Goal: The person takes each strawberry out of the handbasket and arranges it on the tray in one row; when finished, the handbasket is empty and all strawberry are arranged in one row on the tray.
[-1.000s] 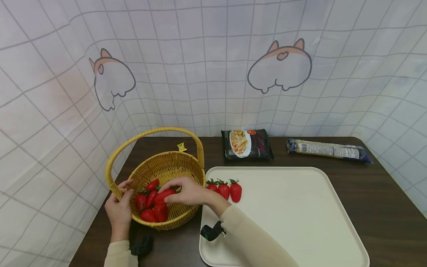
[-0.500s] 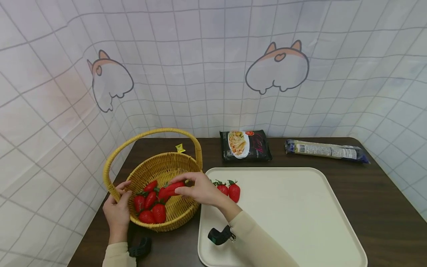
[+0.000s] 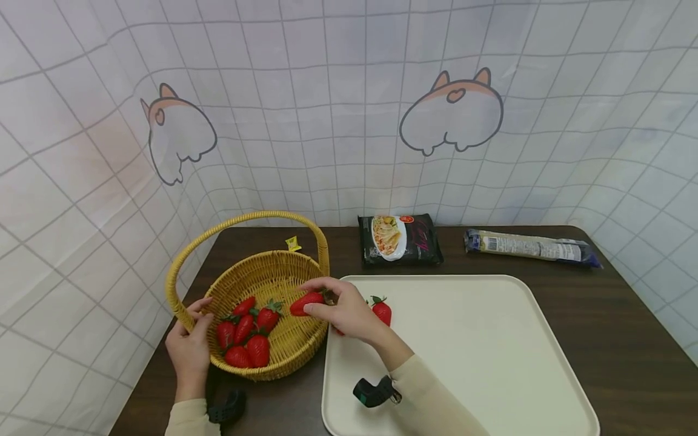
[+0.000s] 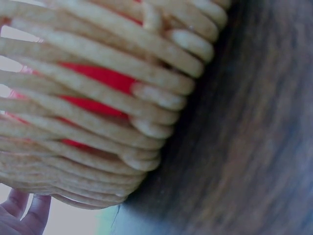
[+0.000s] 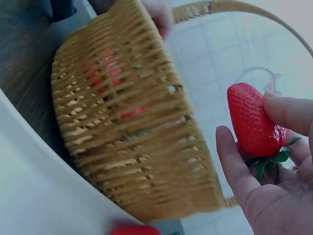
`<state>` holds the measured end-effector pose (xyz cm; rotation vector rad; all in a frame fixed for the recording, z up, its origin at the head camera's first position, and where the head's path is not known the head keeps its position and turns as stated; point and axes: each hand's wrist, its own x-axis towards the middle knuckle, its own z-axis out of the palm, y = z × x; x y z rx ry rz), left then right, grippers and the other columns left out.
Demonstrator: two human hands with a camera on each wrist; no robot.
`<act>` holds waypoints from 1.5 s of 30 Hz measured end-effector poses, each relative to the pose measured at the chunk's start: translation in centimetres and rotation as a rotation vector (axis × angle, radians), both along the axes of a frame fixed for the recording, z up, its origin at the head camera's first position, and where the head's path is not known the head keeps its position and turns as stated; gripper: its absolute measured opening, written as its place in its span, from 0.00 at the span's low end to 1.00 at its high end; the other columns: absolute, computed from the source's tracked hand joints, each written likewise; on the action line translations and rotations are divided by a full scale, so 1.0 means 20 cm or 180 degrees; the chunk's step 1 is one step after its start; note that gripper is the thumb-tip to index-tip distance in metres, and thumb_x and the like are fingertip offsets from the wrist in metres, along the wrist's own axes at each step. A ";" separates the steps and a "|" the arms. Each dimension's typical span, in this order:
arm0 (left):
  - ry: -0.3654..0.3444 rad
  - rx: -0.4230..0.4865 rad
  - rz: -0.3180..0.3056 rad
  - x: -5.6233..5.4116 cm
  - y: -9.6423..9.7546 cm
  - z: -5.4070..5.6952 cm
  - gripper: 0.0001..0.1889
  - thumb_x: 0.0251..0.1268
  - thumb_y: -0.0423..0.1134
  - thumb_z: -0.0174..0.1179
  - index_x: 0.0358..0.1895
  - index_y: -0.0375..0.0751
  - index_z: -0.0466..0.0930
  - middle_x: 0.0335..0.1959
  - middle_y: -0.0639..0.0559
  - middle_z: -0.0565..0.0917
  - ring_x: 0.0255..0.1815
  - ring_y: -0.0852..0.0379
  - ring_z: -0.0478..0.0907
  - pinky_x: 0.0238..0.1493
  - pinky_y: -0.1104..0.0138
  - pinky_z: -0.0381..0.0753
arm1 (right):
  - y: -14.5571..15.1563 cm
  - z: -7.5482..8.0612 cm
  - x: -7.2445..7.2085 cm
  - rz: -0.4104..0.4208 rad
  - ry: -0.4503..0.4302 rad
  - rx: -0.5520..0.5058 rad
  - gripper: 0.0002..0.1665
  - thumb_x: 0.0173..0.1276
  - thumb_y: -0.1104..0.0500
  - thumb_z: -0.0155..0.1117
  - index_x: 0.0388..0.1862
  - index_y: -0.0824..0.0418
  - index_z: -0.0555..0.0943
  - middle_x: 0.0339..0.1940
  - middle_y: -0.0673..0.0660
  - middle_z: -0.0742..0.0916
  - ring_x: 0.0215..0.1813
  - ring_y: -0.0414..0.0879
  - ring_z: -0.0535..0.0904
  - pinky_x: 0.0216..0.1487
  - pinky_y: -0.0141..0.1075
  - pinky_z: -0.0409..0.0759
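A yellow wicker basket (image 3: 267, 269) with a tall hooped handle stands at the left of the table. Several red strawberries (image 3: 258, 350) with green leaves lie inside it. My left hand (image 3: 189, 354) grips the basket's left side near the foot of the handle. Between thumb and fingers, my right hand (image 3: 351, 312) pinches one strawberry (image 5: 250, 120), held above the basket's right rim, its leaves toward the palm. On the cream tray (image 3: 469, 351) a strawberry (image 3: 382, 311) shows just beyond my right hand, which partly hides others there. In the left wrist view, red shows through the basket's weave (image 4: 93, 112).
Behind the tray lies a black food packet (image 3: 400, 239). A long blue-and-clear package (image 3: 531, 247) is at the back right. A small yellow wrapped piece (image 3: 292, 243) sits behind the basket. A gridded curtain (image 3: 305, 121) surrounds the dark table (image 3: 638, 339).
My right hand has lifted a strawberry out from among the others and moved right to the basket's right rim. The left hand keeps its hold on the basket.
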<state>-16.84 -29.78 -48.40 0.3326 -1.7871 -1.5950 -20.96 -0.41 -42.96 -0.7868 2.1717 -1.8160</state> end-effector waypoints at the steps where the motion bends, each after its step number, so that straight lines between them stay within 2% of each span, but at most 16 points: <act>1: 0.0002 -0.0002 -0.0005 0.00 0.00 0.00 0.07 0.62 0.23 0.60 0.30 0.21 0.72 0.44 0.48 0.87 0.50 0.61 0.79 0.49 0.78 0.72 | 0.02 0.00 0.00 -0.0041 -0.0025 -0.0038 0.19 0.67 0.57 0.66 0.57 0.53 0.80 0.55 0.48 0.83 0.50 0.45 0.78 0.49 0.36 0.78; 6: 0.0013 -0.0035 -0.0051 0.01 0.00 0.00 0.08 0.63 0.24 0.59 0.31 0.20 0.71 0.44 0.49 0.87 0.50 0.61 0.79 0.49 0.79 0.72 | 0.10 -0.01 0.00 -0.0359 -0.0174 -0.0099 0.19 0.65 0.58 0.69 0.54 0.59 0.79 0.53 0.55 0.83 0.46 0.47 0.79 0.45 0.36 0.79; 9: 0.0002 -0.0034 -0.0044 0.01 0.00 0.00 0.08 0.63 0.24 0.60 0.31 0.20 0.72 0.44 0.49 0.87 0.50 0.62 0.79 0.49 0.79 0.73 | 0.16 -0.04 0.00 -0.0589 -0.0279 -0.0055 0.19 0.64 0.58 0.70 0.53 0.59 0.79 0.53 0.56 0.82 0.44 0.48 0.79 0.41 0.36 0.80; 13: -0.0033 -0.0061 -0.0006 0.01 0.00 0.01 0.07 0.63 0.24 0.60 0.30 0.21 0.72 0.45 0.47 0.87 0.50 0.63 0.79 0.49 0.78 0.73 | 0.23 -0.08 -0.02 -0.0785 -0.0347 -0.0053 0.20 0.64 0.60 0.70 0.54 0.60 0.79 0.56 0.57 0.80 0.42 0.50 0.79 0.41 0.39 0.80; 19: -0.0053 -0.0055 0.0007 0.01 -0.01 0.00 0.07 0.62 0.24 0.60 0.30 0.21 0.72 0.45 0.47 0.87 0.50 0.62 0.79 0.49 0.78 0.73 | 0.34 -0.08 -0.04 -0.0883 -0.0524 -0.0300 0.17 0.68 0.60 0.65 0.55 0.63 0.79 0.52 0.60 0.81 0.42 0.47 0.82 0.46 0.38 0.82; 24: -0.0062 -0.0057 -0.0006 0.01 -0.01 0.00 0.07 0.63 0.24 0.60 0.31 0.21 0.73 0.45 0.47 0.87 0.51 0.62 0.79 0.49 0.78 0.72 | 0.44 -0.08 -0.07 -0.0863 -0.0538 -0.0451 0.19 0.68 0.61 0.65 0.57 0.63 0.78 0.52 0.63 0.79 0.45 0.51 0.82 0.48 0.37 0.83; 32: 0.0003 -0.0085 -0.0013 0.00 0.00 0.00 0.07 0.63 0.24 0.59 0.31 0.21 0.73 0.45 0.46 0.87 0.50 0.62 0.79 0.50 0.78 0.73 | 0.58 -0.10 -0.10 -0.1079 -0.0422 -0.0209 0.22 0.65 0.59 0.69 0.57 0.61 0.79 0.50 0.63 0.80 0.46 0.51 0.77 0.47 0.44 0.83; 39: -0.0016 -0.0075 -0.0013 0.00 0.00 0.00 0.07 0.64 0.24 0.59 0.31 0.20 0.72 0.45 0.46 0.86 0.51 0.61 0.79 0.50 0.78 0.73 | 0.67 -0.09 -0.12 -0.1289 -0.0459 -0.0112 0.24 0.64 0.61 0.69 0.59 0.61 0.78 0.50 0.64 0.79 0.49 0.52 0.75 0.44 0.34 0.82; 45: -0.0046 -0.0060 -0.0018 0.01 0.00 0.00 0.08 0.64 0.25 0.60 0.32 0.21 0.72 0.45 0.46 0.87 0.51 0.61 0.79 0.49 0.78 0.73 | 0.75 -0.12 -0.13 -0.1358 -0.0527 -0.0044 0.24 0.63 0.60 0.70 0.57 0.64 0.78 0.49 0.63 0.79 0.47 0.51 0.76 0.45 0.35 0.81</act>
